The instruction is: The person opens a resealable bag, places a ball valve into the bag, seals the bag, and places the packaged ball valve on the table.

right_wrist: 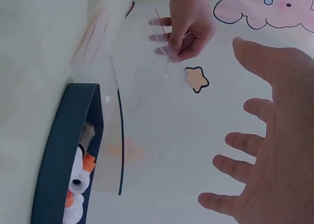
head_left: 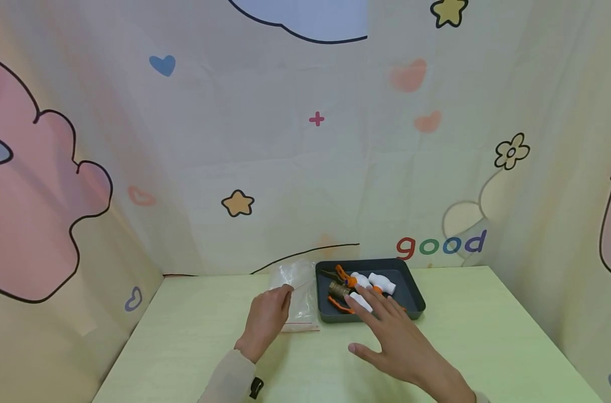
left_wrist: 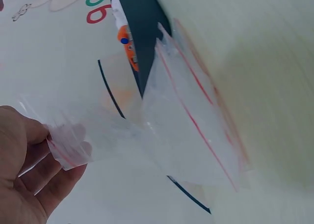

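Observation:
My left hand (head_left: 266, 320) pinches a small clear zip bag with a red line (left_wrist: 71, 143) by its edge. In the left wrist view this bag hangs raised in front of more clear zip bags (left_wrist: 191, 121), which lie on the table just left of a dark tray (head_left: 413, 302). My right hand (head_left: 398, 341) is held over the tray's near side, fingers spread and straight, with nothing in it. Inside the tray lie several white and orange pieces (head_left: 382, 282) and a brass-coloured cylinder (head_left: 338, 289). Part of the contents is hidden behind the right fingers.
The pale yellow-green table (head_left: 184, 347) ends at a printed cloth backdrop (head_left: 285, 168). The same cloth rises along both sides. The tray stands near the table's back edge, its low walls around the pieces.

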Demonstrator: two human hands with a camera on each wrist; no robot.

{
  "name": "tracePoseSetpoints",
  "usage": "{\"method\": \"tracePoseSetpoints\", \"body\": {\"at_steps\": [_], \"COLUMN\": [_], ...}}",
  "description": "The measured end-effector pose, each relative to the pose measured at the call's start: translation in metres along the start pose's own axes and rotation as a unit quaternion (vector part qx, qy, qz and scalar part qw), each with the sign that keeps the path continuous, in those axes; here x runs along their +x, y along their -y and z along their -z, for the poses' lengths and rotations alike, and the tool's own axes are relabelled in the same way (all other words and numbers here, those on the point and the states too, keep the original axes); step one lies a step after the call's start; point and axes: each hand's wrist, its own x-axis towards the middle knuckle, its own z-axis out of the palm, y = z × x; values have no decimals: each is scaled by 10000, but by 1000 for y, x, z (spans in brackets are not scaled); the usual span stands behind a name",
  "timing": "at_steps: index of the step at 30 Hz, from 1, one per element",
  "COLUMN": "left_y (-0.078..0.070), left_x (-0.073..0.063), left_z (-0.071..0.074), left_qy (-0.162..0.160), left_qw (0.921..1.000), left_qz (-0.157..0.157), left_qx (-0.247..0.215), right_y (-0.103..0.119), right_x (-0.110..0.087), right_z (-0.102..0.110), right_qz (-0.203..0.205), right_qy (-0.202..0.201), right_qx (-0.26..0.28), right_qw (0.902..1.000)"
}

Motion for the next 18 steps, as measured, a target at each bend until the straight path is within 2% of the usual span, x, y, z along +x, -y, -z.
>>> {"method": "tracePoseSetpoints", "body": {"at_steps": [6,18], "left_y": [-10,-40], "left_x": [7,17], "left_z": [15,40], "left_qy": [-394,-985], "left_qw": [9988,9926], "left_qz": [184,209], "left_qx": [-202,-682], "right_y": [5,14], "right_x": [11,35], "right_z": [7,22], "right_qz": [90,473], "right_qy": [-196,-871], "right_qx": [39,136], "right_qw": [9998,9950]}}
